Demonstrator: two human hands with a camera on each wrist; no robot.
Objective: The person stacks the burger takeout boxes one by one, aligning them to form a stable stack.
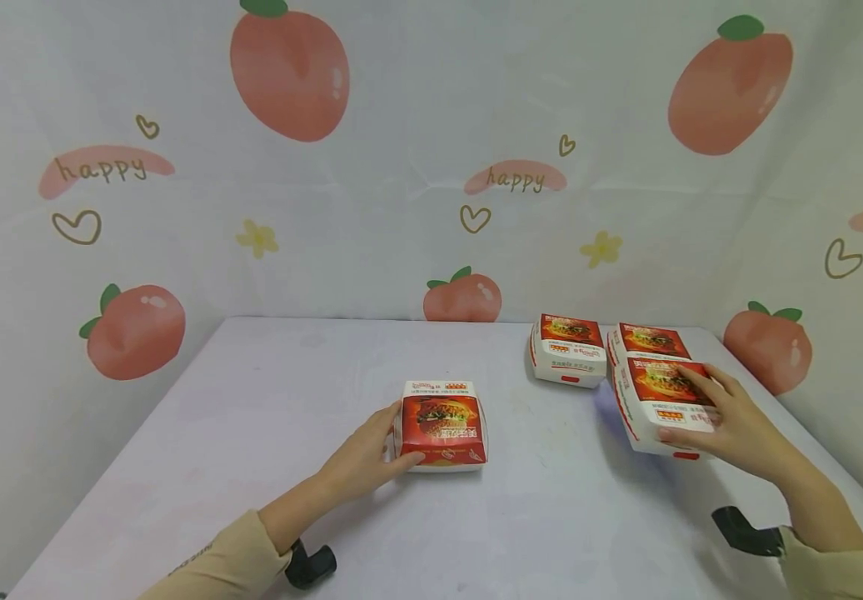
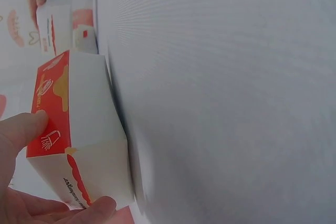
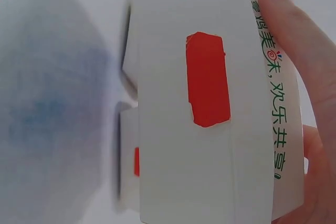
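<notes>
A person's left hand [image 1: 367,454] grips a square red-and-white cardboard burger box [image 1: 442,423] near the middle of a white desk [image 1: 521,517], thumb on the lid, fingers at its left side, while the right hand [image 1: 742,429] holds a second red-and-white cardboard box [image 1: 656,402] at the right, apparently raised, fingers across its top. Beyond lie a matching far box [image 1: 568,350] and, right of it, a partly hidden box [image 1: 654,340]. Light, even pressure should spare the card, and the raised box is best kept level and clear of its neighbours. The right-wrist view shows green lettering [image 3: 277,108] illegible from the head; the left-wrist view reveals black lettering [image 2: 75,190] on the left-hand box's side, hidden from above
</notes>
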